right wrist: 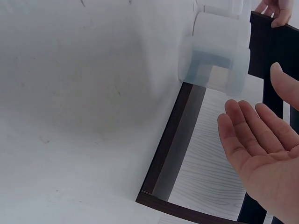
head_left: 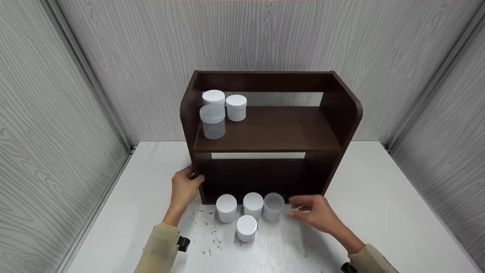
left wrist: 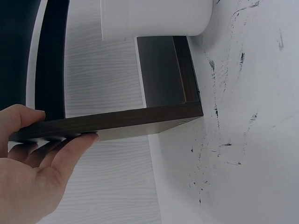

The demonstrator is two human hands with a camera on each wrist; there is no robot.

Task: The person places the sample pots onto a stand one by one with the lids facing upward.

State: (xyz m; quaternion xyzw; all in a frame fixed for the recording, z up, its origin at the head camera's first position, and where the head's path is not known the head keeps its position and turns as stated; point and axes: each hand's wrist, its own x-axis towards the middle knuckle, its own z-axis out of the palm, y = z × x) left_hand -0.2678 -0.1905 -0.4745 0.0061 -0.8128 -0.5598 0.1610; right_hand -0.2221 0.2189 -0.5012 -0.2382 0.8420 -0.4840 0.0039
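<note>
A dark brown two-tier shelf (head_left: 265,131) stands at the back of the white table. My left hand (head_left: 185,185) pinches the front edge of its left side panel (left wrist: 117,120), thumb on the inner face and fingers on the outer. Beside the translucent jar (head_left: 273,207), my right hand (head_left: 314,212) hovers with fingers extended and thumb apart, holding nothing; a gap to the jar shows in the right wrist view. Left of that jar stand white lidded jars, one in the middle (head_left: 253,204) and one at the left (head_left: 226,208). A third white jar (head_left: 246,228) is nearer to me.
On the upper tier's left end are a tall white jar (head_left: 214,97), a smaller white jar (head_left: 236,108) and a translucent jar (head_left: 213,123). Dark scuffs mark the table (head_left: 151,197) near the shelf. Grey wood-grain panels (head_left: 261,34) enclose the back and sides.
</note>
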